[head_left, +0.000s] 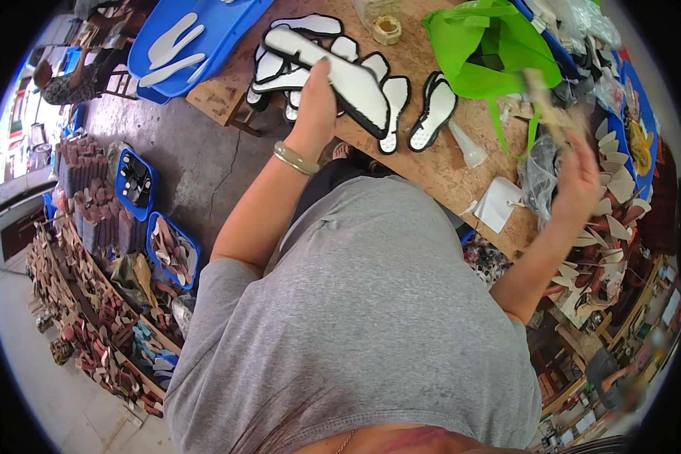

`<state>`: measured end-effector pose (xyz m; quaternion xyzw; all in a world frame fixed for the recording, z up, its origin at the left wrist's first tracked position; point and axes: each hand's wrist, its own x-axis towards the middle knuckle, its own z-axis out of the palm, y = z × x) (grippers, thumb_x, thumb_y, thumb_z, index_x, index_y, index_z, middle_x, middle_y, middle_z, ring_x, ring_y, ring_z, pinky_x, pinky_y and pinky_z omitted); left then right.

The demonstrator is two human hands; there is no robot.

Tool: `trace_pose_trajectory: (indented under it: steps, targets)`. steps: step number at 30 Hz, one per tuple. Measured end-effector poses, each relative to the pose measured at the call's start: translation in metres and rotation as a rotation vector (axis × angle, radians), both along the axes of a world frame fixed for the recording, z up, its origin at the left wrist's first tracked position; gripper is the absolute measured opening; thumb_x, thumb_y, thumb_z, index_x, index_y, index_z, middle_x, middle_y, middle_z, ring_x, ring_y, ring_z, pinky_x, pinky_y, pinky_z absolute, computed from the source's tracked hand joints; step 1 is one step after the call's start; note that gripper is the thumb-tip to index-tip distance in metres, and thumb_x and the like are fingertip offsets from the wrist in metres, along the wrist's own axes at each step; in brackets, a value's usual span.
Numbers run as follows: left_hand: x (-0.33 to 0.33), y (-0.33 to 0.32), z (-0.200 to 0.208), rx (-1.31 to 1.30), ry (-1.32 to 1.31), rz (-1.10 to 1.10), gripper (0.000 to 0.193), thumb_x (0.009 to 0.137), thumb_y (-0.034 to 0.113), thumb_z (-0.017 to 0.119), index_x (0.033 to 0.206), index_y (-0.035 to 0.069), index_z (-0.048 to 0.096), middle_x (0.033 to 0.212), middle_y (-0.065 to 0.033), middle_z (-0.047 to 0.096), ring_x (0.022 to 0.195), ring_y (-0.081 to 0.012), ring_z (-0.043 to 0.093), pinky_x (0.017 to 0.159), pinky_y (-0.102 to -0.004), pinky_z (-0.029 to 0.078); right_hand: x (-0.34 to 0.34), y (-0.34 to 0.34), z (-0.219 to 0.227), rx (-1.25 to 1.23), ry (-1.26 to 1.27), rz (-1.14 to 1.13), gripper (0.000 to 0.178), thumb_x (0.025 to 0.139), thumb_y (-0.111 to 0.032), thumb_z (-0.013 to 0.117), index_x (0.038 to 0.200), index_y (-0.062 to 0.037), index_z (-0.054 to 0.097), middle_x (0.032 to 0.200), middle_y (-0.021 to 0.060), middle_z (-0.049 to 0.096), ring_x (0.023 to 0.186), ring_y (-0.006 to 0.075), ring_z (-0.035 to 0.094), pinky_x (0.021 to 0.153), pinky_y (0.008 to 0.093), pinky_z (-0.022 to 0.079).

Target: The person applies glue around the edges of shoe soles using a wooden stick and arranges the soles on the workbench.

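My left hand [315,106] is closed around a white shoe sole [348,79] with a black rim, raised and tilted over the table's near edge. Several more black-rimmed white soles lie beneath and beside it, one of them a separate sole [433,112] to the right. Out to the right, my right hand [577,178] grips a brush [546,106] with a pale handle and a dark end. Motion smears the brush and fingers, and its end is up near the green bag, away from the sole.
The brown table [424,60] bears a pot with a crusted yellowish rim [387,30], an open green bag [469,38], a whitish funnel-shaped piece [469,147] and white paper [497,204]. A blue tray [231,23] holds white insoles. Stacked shoe parts [91,159] stand at left.
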<state>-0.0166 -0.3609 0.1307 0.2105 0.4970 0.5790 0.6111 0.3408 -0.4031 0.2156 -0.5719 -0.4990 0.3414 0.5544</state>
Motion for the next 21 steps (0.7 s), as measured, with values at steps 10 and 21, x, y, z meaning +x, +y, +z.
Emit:
trace_pose_trajectory:
  steps: [10, 21]
  targets:
    - [-0.082, -0.068, -0.082, -0.225, -0.192, 0.253, 0.032, 0.097, 0.029, 0.045, 0.116, 0.005, 0.050, 0.112, -0.0079, 0.059, 0.103, -0.0213, 0.058, 0.087, -0.0373, 0.048, 0.190, -0.039, -0.067, 0.334, 0.893, -0.071, 0.056, 0.095, -0.044, 0.045, 0.118, 0.0062, 0.046, 0.055, -0.0029, 0.026, 0.046, 0.0074, 0.024, 0.042, 0.0220, 0.021]
    - [-0.111, 0.033, -0.140, -0.220, 0.915, -0.135, 0.038, 0.089, 0.032, 0.057, 0.099, -0.005, 0.058, 0.090, -0.0116, 0.061, 0.080, -0.0169, 0.049, 0.073, -0.0323, 0.041, 0.058, -0.012, -0.047, 0.215, 0.637, -0.273, 0.041, 0.097, -0.037, 0.045, 0.115, -0.0002, 0.046, 0.061, -0.0021, 0.028, 0.049, 0.0090, 0.024, 0.045, 0.0233, 0.022]
